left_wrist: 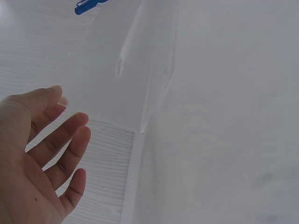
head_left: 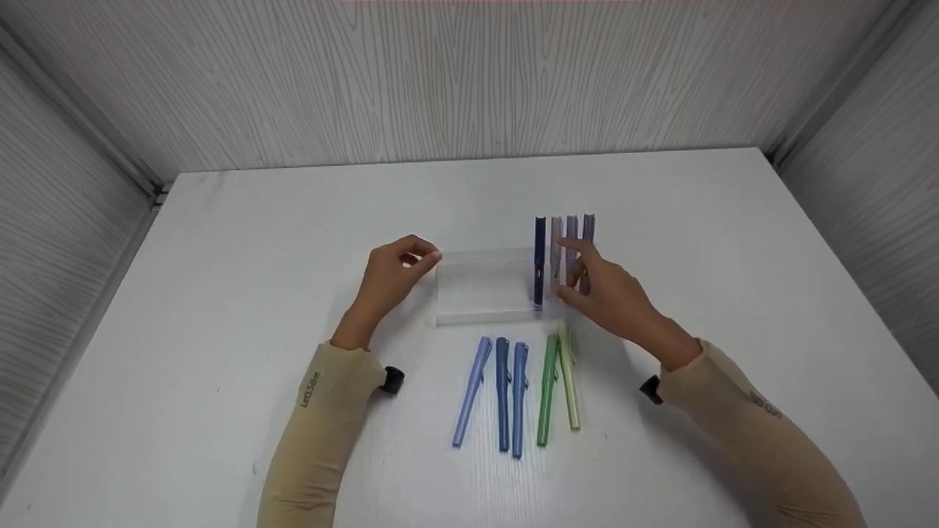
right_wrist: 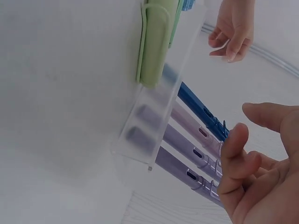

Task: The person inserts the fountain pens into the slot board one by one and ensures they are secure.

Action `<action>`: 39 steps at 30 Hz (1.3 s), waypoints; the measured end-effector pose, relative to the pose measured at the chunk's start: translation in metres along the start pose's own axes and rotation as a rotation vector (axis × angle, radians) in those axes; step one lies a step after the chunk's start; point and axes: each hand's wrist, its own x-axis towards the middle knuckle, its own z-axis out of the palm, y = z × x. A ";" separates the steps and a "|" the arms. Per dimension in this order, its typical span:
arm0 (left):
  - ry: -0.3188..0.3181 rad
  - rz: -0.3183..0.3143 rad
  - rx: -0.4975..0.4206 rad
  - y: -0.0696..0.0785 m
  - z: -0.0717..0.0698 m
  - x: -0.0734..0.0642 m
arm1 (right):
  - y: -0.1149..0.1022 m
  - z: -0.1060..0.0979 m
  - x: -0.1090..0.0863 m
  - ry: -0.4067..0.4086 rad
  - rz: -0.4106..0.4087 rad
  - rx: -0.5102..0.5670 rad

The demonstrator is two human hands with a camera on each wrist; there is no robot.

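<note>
Clear pen stand (head_left: 484, 317) on white surface (head_left: 257, 220); one dark blue pen (head_left: 539, 246) and three purplish pens (head_left: 571, 233) at its right end.
Left hand (head_left: 396, 270) pinches the stand's left corner; right hand (head_left: 615, 292) beside the purplish pens, fingers loosely bent, thumb apart; five blue and green pens (head_left: 502, 403) lie in front.

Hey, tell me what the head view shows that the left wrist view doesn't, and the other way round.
Only the head view: the right hand, both beige sleeves, three slim mauve pens beside that hand, and two slim lying pens, one green and one pale green.

Only the left wrist view: the palm of the left hand; the head view shows its back.

Both: the left hand, the clear plastic holder, and something blue. The left wrist view catches just part of a blue pen; which one, I can't tell.
</note>
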 end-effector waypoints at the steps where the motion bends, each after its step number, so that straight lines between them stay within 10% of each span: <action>1: 0.001 0.002 -0.004 0.000 0.000 0.000 | 0.001 0.000 -0.003 -0.021 -0.002 0.014; 20: -0.001 -0.022 -0.010 0.000 -0.002 0.000 | 0.033 0.004 -0.038 -0.515 0.151 0.206; 39: 0.002 -0.001 0.014 -0.001 -0.001 0.005 | 0.032 0.007 -0.032 -0.564 0.153 0.158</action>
